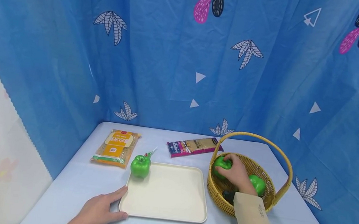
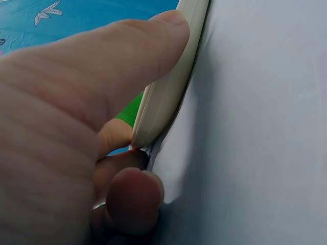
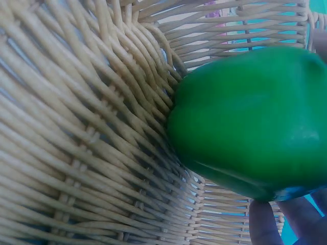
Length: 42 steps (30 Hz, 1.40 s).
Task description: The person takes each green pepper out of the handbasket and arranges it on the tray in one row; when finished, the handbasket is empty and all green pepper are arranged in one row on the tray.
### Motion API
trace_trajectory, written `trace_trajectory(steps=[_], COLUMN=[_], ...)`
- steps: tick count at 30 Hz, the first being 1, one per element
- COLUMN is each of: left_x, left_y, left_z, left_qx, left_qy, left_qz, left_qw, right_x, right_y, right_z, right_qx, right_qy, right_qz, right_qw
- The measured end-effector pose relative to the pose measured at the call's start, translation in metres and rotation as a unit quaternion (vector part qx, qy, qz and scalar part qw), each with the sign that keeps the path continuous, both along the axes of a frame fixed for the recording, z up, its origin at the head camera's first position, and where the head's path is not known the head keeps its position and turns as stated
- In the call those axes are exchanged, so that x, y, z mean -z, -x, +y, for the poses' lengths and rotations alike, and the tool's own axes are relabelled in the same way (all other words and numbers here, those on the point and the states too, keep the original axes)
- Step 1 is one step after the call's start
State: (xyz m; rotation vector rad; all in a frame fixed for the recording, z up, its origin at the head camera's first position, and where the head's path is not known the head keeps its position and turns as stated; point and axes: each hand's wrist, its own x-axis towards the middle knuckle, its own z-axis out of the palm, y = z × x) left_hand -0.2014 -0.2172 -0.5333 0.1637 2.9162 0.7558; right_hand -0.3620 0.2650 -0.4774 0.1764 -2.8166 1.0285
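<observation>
Inside the wicker basket (image 1: 213,195), my right hand (image 1: 237,172) grips a green bell pepper (image 1: 222,165) near the left wall. The right wrist view shows this pepper (image 3: 250,122) close up against the woven side, with fingertips at its lower edge. Another green bell pepper (image 1: 257,184) lies in the basket beside the wrist. My left hand (image 1: 99,206) holds the front left corner of a cream tray (image 1: 170,194), its thumb (image 2: 153,46) against the rim and the other fingers around the corner. One green bell pepper (image 1: 140,166) sits at the tray's back left corner.
A bag of yellow grain (image 1: 117,148) lies at the back left of the table. Behind the tray is a long purple-and-gold packet (image 1: 192,146). A small thin item with a white stick (image 1: 150,153) lies behind the tray's pepper. The basket's tall handle (image 1: 259,136) arches over it.
</observation>
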Motion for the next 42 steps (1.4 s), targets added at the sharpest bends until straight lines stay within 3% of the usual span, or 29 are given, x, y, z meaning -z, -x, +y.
trace_trajectory(steps=[14, 26, 33, 42], left_x=[0.0, 0.001, 0.006, -0.001], left_y=[-0.002, 0.0, 0.004, 0.0], left_z=[0.0, -0.002, 0.0, -0.003], left_qx=[0.004, 0.009, 0.006, 0.013], left_qy=[-0.004, -0.005, -0.006, 0.003], left_qz=[0.004, 0.007, 0.012, 0.004], left_qw=[1.0, 0.9999, 0.9999, 0.9999], right_x=[-0.005, -0.008, -0.032, -0.068], right_y=[-0.003, 0.0, 0.0, -0.025], right_z=[-0.001, 0.0, 0.003, 0.005], right_qx=[0.006, 0.007, -0.028, -0.016], right_qy=[-0.009, -0.011, -0.001, 0.002], right_qz=[-0.003, -0.031, -0.034, -0.029], right_qw=[0.9999, 0.9994, 0.999, 0.9994])
